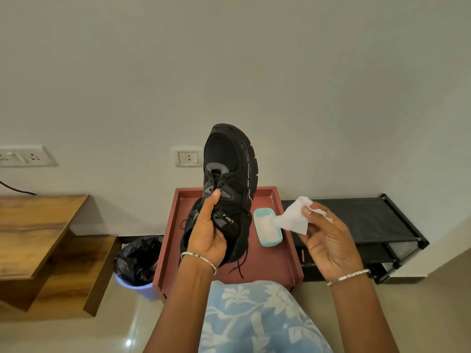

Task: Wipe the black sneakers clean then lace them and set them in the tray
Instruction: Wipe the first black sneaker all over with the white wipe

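We grip black sneaker (228, 184) w/ left hand (206, 233) above tray (275, 256); right hand (328, 240) pinches wipe (293, 217). Wiping appears early; laces loose. Lacing, traying left; 2nd shoe unseen.

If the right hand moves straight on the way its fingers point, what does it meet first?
Probably the black sneaker, which the left hand holds up; the right hand, pinching a white wipe, points toward its side. Depth is unclear.
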The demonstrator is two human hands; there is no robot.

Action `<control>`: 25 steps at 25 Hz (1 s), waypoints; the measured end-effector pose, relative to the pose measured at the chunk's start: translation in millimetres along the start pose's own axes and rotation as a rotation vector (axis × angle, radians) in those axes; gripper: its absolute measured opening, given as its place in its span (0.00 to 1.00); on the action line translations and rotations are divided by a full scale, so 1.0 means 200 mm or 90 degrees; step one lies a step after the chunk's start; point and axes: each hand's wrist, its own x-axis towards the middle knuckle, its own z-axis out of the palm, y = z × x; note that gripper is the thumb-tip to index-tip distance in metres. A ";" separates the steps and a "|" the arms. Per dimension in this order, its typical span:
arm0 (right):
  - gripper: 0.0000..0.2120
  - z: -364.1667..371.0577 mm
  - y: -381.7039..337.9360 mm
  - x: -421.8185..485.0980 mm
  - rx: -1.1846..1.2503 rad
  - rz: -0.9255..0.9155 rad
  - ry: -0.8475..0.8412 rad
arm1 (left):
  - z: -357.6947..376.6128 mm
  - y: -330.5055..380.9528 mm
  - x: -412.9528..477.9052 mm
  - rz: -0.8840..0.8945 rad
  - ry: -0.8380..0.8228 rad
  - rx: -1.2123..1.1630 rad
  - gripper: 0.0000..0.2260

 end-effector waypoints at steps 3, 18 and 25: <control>0.08 0.12 -0.05 -0.21 -0.032 -0.062 -0.018 | 0.02 0.07 -0.20 0.023 -0.053 -0.022 0.11; 0.22 0.45 0.06 -0.85 -0.746 -0.731 -0.299 | 0.00 0.05 -0.94 0.007 -0.295 -0.109 0.20; 0.23 0.27 0.19 -1.09 -0.681 -0.841 -0.259 | 0.01 -0.01 -1.06 0.038 -0.252 -0.086 0.22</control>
